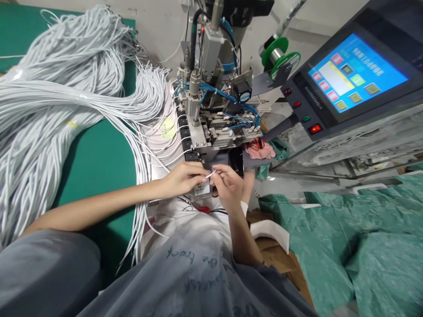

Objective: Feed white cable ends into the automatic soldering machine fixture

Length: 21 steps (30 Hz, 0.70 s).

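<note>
Just in front of the machine (211,119), my left hand (185,178) pinches a white cable (209,175) near its end. From the right, my right hand (228,182) closes its fingertips on the tip of that same cable, where a small metallic bit shows. The exact shape of this end is too small to make out. White cables (175,157) run from the left into a row of black holders (187,132) along the machine's edge, just beyond my left hand.
Large bundles of white cable (79,53) lie over a green table (95,163) on the left. A control panel with a lit touchscreen (357,75) stands at right, beside a green wire spool (276,55). Green sheeting (363,237) and cardboard (277,255) lie lower right.
</note>
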Available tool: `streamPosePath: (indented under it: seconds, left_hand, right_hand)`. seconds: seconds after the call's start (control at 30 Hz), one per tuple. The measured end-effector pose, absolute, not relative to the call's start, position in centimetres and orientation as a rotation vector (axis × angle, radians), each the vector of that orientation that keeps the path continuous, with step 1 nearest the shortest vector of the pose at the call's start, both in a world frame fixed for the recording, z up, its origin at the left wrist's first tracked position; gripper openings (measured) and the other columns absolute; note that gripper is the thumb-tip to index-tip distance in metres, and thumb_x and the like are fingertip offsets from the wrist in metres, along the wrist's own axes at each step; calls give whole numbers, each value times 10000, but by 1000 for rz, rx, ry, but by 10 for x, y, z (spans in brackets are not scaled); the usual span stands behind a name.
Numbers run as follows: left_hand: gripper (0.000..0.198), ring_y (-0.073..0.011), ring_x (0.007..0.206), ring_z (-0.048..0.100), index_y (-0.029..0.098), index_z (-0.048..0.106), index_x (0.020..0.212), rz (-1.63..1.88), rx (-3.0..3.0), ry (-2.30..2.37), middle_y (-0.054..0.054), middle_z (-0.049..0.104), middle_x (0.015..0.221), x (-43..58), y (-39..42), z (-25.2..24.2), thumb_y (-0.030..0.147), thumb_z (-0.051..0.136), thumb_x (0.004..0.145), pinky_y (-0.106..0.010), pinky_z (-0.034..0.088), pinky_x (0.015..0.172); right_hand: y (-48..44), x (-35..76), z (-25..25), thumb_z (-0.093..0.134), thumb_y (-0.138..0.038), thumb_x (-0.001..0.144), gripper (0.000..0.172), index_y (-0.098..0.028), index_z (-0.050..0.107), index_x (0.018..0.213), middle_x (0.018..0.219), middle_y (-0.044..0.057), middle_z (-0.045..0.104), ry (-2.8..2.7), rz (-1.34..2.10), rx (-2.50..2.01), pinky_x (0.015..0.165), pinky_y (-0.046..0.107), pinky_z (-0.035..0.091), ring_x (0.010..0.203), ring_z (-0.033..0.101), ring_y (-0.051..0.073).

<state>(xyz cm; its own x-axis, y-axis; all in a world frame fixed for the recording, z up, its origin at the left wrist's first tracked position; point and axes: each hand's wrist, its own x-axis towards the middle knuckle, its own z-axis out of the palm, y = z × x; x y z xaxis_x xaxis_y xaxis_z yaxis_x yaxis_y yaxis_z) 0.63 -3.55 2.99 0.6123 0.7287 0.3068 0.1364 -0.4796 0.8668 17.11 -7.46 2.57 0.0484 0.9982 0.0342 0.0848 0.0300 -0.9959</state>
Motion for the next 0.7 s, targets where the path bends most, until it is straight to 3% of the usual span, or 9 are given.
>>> streamPosePath:
  seconds: [0.23,0.37,0.53,0.7]
  left_hand:
    - [260,-98,640,547,131,678,889,859,2007,635,-36,583,707,4,-35,29,271,461,919,-201,433,605]
    - [252,-103,636,546,123,676,869,931,2020,636,-45,596,709,5,-34,28,271,475,910,-206,437,601]
    - [244,-123,705,558,140,654,987,882,2155,557,-66,609,793,0,-28,24,190,429,908,-222,442,637]
    - [310,-137,761,551,145,614,1064,756,2291,503,-84,596,876,-6,-23,24,99,370,879,-240,442,666]
  right_hand:
    - [-63,180,24,655,-327,701,208,-192,635,858,566,-33,527,-1132,1467,-1170,463,228,410,474,466,91]
    - [-64,176,21,659,-344,708,184,-170,645,763,578,-22,524,-1051,1427,-1149,437,213,370,460,428,72]
    - [-61,186,31,705,-287,678,129,-164,679,651,701,14,585,-1195,1419,-1146,479,218,411,570,510,96]
    - [-52,199,41,725,-280,650,127,-157,704,671,639,7,569,-1294,1604,-1153,490,234,432,579,535,120]
